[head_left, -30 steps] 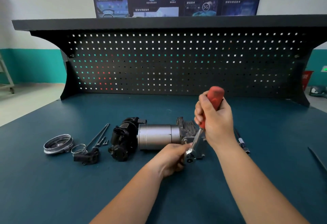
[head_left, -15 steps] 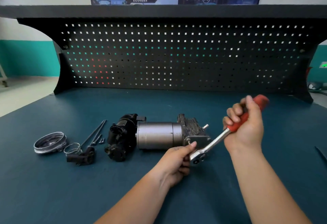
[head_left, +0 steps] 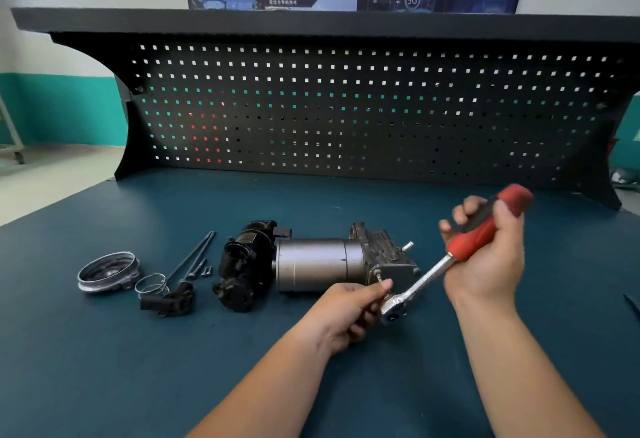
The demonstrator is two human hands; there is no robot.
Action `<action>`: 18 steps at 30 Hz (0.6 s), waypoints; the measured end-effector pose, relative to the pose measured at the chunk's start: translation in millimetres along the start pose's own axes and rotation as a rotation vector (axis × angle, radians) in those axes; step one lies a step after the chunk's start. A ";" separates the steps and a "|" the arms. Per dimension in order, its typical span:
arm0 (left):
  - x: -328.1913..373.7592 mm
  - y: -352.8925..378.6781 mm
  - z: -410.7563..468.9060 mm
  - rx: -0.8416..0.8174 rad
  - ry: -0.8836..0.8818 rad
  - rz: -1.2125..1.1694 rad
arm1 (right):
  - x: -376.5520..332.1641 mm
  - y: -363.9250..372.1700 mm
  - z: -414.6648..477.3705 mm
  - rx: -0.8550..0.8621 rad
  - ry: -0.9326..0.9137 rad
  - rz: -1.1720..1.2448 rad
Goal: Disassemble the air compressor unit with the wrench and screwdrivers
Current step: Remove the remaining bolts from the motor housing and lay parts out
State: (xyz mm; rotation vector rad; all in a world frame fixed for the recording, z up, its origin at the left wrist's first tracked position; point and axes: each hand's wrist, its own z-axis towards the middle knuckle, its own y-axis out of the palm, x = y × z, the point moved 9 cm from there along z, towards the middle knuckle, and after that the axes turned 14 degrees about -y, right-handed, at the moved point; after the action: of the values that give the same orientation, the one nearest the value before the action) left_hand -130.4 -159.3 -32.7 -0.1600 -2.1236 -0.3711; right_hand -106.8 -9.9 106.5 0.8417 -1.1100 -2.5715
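The air compressor unit lies on its side on the blue bench top, a silver cylinder between a black motor end on the left and a grey finned head on the right. A ratchet wrench with a red handle slants from its head at the unit's front right corner up to the right. My right hand grips the red handle. My left hand holds the wrench head, fingers curled at it, thumb beside a small bolt on the unit.
Removed parts lie left of the unit: a metal ring cover, a wire clip, a black fitting, long bolts and small screws. A black pegboard closes the back. A dark tool tip shows at the right edge.
My right hand swung the wrench handle from nearly upright down to the right, then held it there. My left hand stayed at the wrench head.
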 end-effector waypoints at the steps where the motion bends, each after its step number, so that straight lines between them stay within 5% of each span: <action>1: 1.5 -1.3 -1.3 0.006 0.010 0.020 | -5.6 13.4 -6.1 -0.098 -0.053 -0.070; 8: 6.3 -1.7 -0.8 0.004 0.069 0.143 | 10.2 65.0 -62.3 -0.645 -0.040 -0.319; 13: 13.9 5.3 -6.5 -0.021 0.176 0.177 | 11.3 93.6 -88.2 -0.996 -0.244 -0.548; 16: 10.7 4.2 -3.0 0.004 0.150 0.171 | 11.6 90.8 -84.6 -0.941 -0.217 -0.524; 18: 5.7 4.9 0.5 -0.007 0.096 0.140 | 12.0 74.6 -68.8 -0.724 -0.084 -0.416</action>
State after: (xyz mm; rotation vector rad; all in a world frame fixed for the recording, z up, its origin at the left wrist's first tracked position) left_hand -132.6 -154.6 -27.3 -0.2877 -2.0037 -0.2983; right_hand -78.5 -107.5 117.4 0.8239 0.0493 -3.0154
